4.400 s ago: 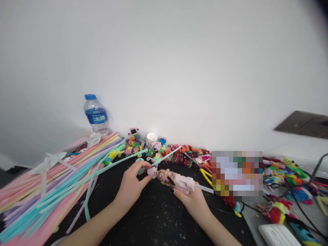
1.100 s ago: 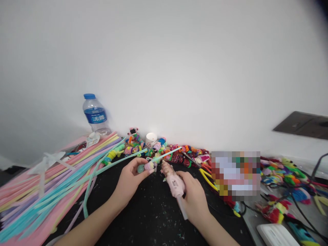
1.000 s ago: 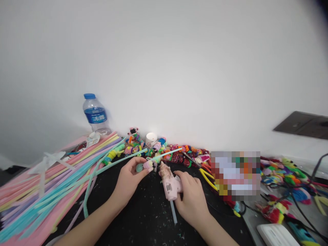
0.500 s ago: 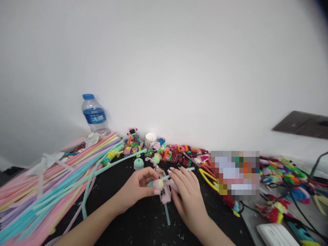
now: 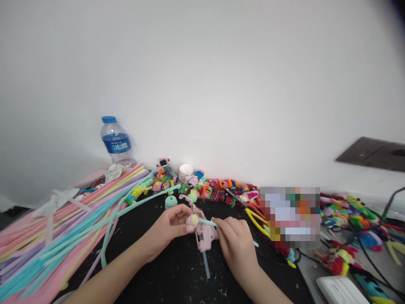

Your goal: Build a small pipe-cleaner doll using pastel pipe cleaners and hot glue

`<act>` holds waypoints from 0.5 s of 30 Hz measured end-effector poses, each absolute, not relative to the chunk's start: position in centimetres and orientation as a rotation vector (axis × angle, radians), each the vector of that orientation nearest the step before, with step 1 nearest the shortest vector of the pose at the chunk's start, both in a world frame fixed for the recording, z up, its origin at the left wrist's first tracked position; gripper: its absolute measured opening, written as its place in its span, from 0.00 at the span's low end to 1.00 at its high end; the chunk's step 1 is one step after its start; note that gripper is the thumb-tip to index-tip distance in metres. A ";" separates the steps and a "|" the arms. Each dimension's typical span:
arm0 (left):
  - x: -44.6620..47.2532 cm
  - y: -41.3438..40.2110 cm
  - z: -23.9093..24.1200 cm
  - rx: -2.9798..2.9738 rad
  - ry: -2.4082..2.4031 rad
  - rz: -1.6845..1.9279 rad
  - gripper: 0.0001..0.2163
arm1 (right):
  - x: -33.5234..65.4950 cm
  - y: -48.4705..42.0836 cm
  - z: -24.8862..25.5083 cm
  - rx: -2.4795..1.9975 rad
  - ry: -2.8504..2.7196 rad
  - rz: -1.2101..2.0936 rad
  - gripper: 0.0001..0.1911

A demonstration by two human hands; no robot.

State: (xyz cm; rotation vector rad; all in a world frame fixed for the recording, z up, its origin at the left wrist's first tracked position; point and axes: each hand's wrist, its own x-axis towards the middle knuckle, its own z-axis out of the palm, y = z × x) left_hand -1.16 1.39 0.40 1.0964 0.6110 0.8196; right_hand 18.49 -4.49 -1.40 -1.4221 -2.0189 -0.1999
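Pinching a fuzzy pink-and-yellow piece (image 5: 191, 221) at two-to-three o'clock of the left hand (image 5: 169, 228), fingers closed, mint strip (image 5: 207, 222) pinched at ten o'clock of the right hand (image 5: 237, 240), glue gun (image 5: 206, 239) beneath.

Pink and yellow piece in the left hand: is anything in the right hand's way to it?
Nothing visible blocks it: only the mint stem in the right hand spans the gap to the pink and yellow piece in the left hand. The pink glue gun shows behind.
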 end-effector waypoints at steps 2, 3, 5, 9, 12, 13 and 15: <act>-1.1 1.4 0.4 1.083 0.595 0.836 0.08 | 18.4 -4.6 -1.4 -1.432 -2.017 -0.183 0.12; -1.1 1.4 0.5 1.073 0.582 0.830 0.08 | 18.4 -4.6 -1.4 -1.425 -2.022 -0.170 0.11; -1.0 1.2 0.5 1.060 0.555 0.802 0.07 | 18.2 -4.8 -1.2 -1.388 -2.045 -0.141 0.10; -0.9 0.8 0.2 1.050 0.537 0.725 0.09 | 17.9 -5.0 -1.0 -1.290 -2.108 -0.101 0.10; -0.9 0.8 0.1 1.047 0.538 0.700 0.09 | 18.0 -4.9 -1.0 -1.297 -2.101 -0.074 0.10; -1.0 0.9 0.2 1.054 0.539 0.717 0.09 | 18.0 -4.9 -1.1 -1.313 -2.083 -0.064 0.10; -1.0 1.0 0.2 1.069 0.545 0.761 0.09 | 18.2 -4.8 -1.3 -1.342 -2.031 -0.052 0.10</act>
